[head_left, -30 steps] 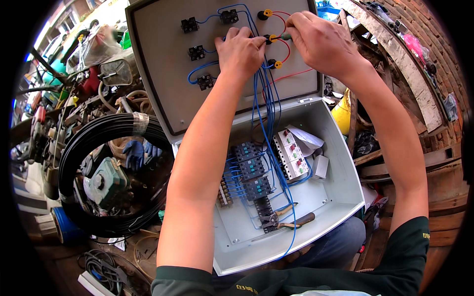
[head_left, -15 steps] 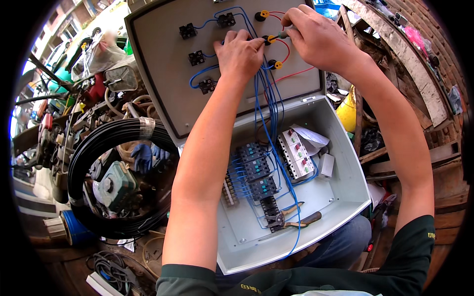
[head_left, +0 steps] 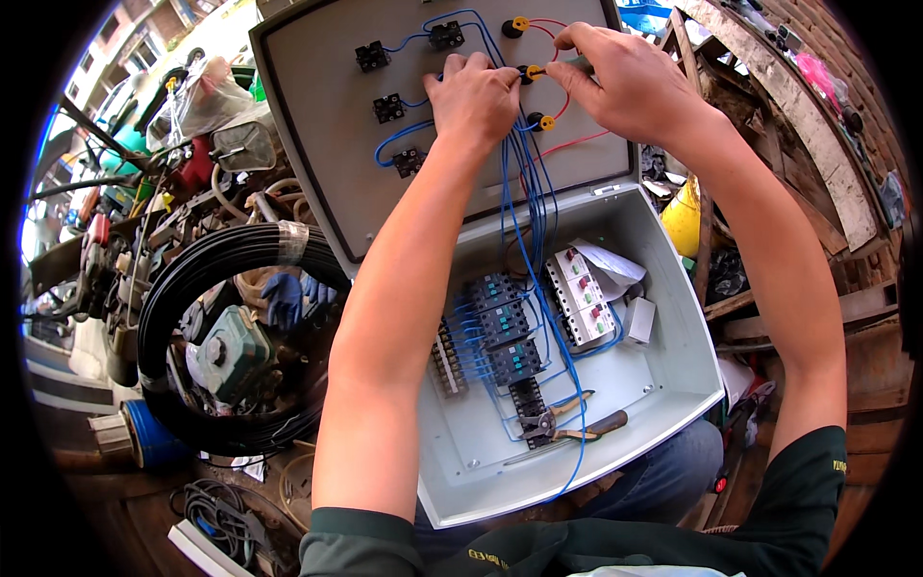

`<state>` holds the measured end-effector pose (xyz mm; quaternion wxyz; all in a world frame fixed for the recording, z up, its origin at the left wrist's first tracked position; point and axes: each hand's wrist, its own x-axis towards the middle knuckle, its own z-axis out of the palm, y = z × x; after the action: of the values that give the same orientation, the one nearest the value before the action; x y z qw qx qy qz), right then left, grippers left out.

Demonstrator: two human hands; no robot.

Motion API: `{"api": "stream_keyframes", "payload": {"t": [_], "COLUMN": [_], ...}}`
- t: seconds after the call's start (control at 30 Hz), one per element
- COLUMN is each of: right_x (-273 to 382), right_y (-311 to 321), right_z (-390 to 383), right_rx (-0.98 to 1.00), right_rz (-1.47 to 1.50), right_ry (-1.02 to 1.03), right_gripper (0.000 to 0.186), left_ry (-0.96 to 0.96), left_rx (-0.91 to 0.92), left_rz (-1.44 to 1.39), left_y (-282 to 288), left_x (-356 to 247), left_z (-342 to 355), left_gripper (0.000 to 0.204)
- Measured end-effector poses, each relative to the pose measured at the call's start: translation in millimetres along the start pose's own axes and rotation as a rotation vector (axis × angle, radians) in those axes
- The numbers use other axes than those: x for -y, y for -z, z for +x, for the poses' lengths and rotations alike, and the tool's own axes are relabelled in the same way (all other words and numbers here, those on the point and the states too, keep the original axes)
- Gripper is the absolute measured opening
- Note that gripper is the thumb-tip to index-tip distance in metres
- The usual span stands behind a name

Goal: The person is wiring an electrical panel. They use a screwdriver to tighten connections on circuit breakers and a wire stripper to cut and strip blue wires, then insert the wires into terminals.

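An open grey metal electrical box holds its lid (head_left: 336, 192) up at the far side. On the lid, my right hand (head_left: 630, 82) grips a screwdriver (head_left: 579, 64), its handle mostly covered by my fingers. The screwdriver's shaft points left at the middle yellow-and-black indicator lamp (head_left: 532, 73). My left hand (head_left: 476, 101) is beside that lamp, thumb and fingertips pinched on a blue wire (head_left: 520, 79) at its left side. Two similar lamps, an upper one (head_left: 519, 24) and a lower one (head_left: 545, 122), have red wires. Several black switch blocks (head_left: 387, 108) sit left of my left hand.
In the box base (head_left: 615, 404) are contactors (head_left: 505, 324), white breakers (head_left: 582, 293), a terminal strip (head_left: 447, 361) and pliers (head_left: 553, 420). Blue wires (head_left: 529, 231) run from lid to base. A black cable coil (head_left: 159, 337) lies left; wooden boards (head_left: 817, 183) stand right.
My right hand has shifted slightly right and down, its fingers turned around the screwdriver handle. The left hand keeps its place at the lamp. The whole view has shifted slightly.
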<state>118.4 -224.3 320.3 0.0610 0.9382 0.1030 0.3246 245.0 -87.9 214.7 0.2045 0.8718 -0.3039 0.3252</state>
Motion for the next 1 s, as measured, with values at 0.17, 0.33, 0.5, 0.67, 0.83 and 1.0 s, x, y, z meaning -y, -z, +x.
{"api": "stream_keyframes", "payload": {"t": [0.17,0.33,0.5,0.67,0.83,1.0], "right_x": [1.9,-11.9,-12.2,-4.3,-3.7,4.2], "right_y": [10.3,5.1,4.6,2.2,-1.9,15.3], "right_z": [3.4,-0.4,-5.9,-4.1,1.6,0.7], "right_rx": [0.117,-0.106,-0.081,0.146,-0.163,0.092], "right_rz": [0.001,0.082,0.075,-0.043,0.018,0.007], "right_ry": [-0.109,0.223,0.266,-0.005,0.225,-0.008], "right_gripper": [0.023,0.018,0.017,0.014,0.018,0.016], "left_ry": [0.052,0.053,0.037,0.036,0.029,0.027], "left_rx": [0.044,-0.008,-0.028,-0.037,-0.059,-0.063], "left_rz": [0.019,0.002,-0.021,-0.036,-0.031,-0.025], "left_y": [2.4,-3.5,-6.7,-7.6,-8.6,-9.3], "left_x": [-3.6,-2.4,0.3,-1.0,-0.1,1.4], "left_z": [0.3,-1.3,-1.7,-1.0,-2.2,-2.9], "left_gripper": [0.022,0.021,0.020,0.020,0.019,0.019]}}
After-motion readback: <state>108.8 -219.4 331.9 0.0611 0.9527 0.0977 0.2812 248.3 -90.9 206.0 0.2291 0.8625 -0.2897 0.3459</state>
